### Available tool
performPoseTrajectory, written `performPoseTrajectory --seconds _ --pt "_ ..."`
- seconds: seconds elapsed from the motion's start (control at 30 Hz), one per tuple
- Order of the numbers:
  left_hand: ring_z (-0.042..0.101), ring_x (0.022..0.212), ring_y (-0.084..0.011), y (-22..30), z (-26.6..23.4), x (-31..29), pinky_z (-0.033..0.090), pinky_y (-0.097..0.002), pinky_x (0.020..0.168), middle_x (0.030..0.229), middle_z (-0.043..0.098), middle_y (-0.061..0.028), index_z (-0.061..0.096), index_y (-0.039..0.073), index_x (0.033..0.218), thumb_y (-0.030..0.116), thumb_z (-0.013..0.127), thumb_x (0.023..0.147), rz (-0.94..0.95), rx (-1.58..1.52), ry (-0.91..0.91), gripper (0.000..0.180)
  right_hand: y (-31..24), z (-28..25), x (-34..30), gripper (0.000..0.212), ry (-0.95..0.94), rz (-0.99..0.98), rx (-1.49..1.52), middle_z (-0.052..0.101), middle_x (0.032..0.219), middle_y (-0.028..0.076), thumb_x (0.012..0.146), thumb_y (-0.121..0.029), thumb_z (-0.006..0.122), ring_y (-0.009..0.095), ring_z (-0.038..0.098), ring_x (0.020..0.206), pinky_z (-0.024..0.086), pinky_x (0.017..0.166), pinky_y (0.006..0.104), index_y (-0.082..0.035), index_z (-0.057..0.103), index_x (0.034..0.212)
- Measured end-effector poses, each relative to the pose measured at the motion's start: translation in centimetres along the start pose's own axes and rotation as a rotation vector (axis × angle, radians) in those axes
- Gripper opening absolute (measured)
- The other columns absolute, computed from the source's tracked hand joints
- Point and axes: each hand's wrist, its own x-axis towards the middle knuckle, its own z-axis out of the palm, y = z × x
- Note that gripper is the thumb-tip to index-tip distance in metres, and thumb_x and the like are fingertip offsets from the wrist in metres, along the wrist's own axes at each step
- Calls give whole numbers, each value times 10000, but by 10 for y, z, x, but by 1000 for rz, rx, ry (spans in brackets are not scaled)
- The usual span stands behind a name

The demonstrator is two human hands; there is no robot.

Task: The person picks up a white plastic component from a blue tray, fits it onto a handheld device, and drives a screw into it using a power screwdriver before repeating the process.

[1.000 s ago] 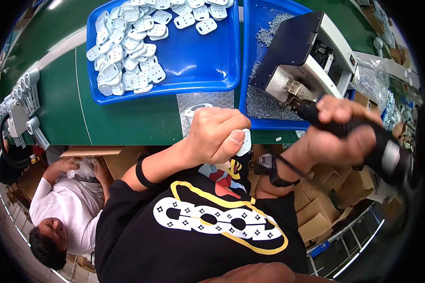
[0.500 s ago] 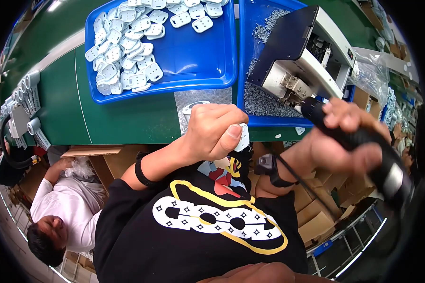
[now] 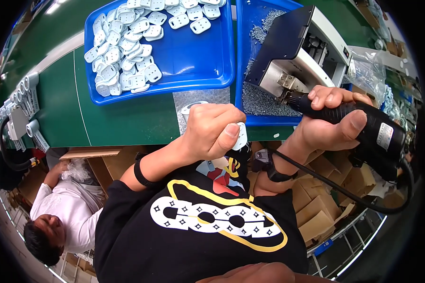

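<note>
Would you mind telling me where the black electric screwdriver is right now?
In the head view, the black electric screwdriver is on the right, gripped in the right hand, its tip at the grey screw feeder in the blue tray.

i see a small white plastic plate [image 3: 241, 136] near the middle of the frame, mostly hidden, only its rounded edge showing. right of it, a black electric screwdriver [image 3: 359, 126] lies slanted from centre right toward the right edge, its tip pointing up-left, a black cable trailing from its rear.
</note>
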Motion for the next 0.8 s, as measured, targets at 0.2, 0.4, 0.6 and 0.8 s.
performPoseTrajectory --seconds 0.2,0.4,0.6,0.8 --pt "590 514 -283 -2 1 -2 451 -374 475 660 592 -108 622 23 801 263 452 979 15 -5 33 344 -10 3 -19 596 -1 -62 56 554 677 84 865 -607 652 189 525 510 468 540 368 -64 516 1069" --pt "581 505 -271 -3 1 -2 437 -368 466 651 582 -105 625 11 804 276 437 983 9 2 -9 372 -4 4 -4 566 25 -31 86 535 669 79 885 -544 665 177 502 496 456 539 359 -45 518 1109" --pt "575 502 -269 0 -1 0 426 -363 463 647 573 -107 632 -2 818 282 426 987 3 -16 -21 389 1 0 42 564 -117 210 110 527 667 77 877 -506 702 162 488 489 454 541 351 -31 518 1120" --pt "585 522 -278 -1 0 -3 434 -364 487 652 572 -122 637 -19 844 268 419 992 -22 -6 -9 390 0 1 25 556 -114 197 122 523 660 73 880 -494 711 161 493 487 460 542 343 -25 513 1106"
